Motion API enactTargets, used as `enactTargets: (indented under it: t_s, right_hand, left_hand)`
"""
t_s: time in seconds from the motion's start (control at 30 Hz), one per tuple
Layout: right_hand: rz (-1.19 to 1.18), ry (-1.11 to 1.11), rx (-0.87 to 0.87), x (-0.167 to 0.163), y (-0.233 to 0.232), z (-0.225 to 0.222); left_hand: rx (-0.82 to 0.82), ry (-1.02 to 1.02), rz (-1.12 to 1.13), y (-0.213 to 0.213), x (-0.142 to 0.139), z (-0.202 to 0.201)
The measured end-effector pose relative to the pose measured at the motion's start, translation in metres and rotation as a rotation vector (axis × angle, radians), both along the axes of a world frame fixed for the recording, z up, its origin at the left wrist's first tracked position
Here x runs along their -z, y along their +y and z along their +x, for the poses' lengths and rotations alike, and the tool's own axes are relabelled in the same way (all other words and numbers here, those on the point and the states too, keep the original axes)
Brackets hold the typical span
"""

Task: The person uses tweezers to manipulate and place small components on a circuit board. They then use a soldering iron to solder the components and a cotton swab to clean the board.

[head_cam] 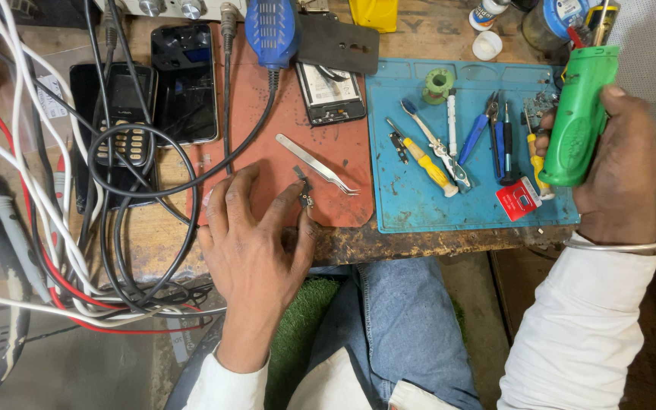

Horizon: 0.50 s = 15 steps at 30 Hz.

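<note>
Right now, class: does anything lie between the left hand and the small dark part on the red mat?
Nothing visible does. The left hand already has its thumb tip on the small dark part. The tweezers lie just beyond it, on the red mat.

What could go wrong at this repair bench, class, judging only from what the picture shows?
1. The small dark part under the left hand lies near the table edge; a nudge might drop it.
2. The green tool in the right hand hangs over crowded hand tools and could knock them.
3. Tangled cables could snag.
</note>
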State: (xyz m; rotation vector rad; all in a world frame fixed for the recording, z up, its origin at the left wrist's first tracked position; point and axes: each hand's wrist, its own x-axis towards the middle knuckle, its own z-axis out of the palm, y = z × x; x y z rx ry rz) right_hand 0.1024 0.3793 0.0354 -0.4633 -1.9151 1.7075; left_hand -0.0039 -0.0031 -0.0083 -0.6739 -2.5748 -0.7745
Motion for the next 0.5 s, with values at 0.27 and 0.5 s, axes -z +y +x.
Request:
enactTargets:
  t_s: [0.27,0.5]
  right_hand:
    - [-0.146,0.040,0.056,-0.018,-0.028,-0.013]
    - [0.022,-0.096,0.166,-0.017,-0.024,-0.026]
  left_hand:
    - [-0.004,0.004,-0.002,0.000,-0.001,0.000]
    - [0.003,0.003,0.005,0.001,-0.003,0.001]
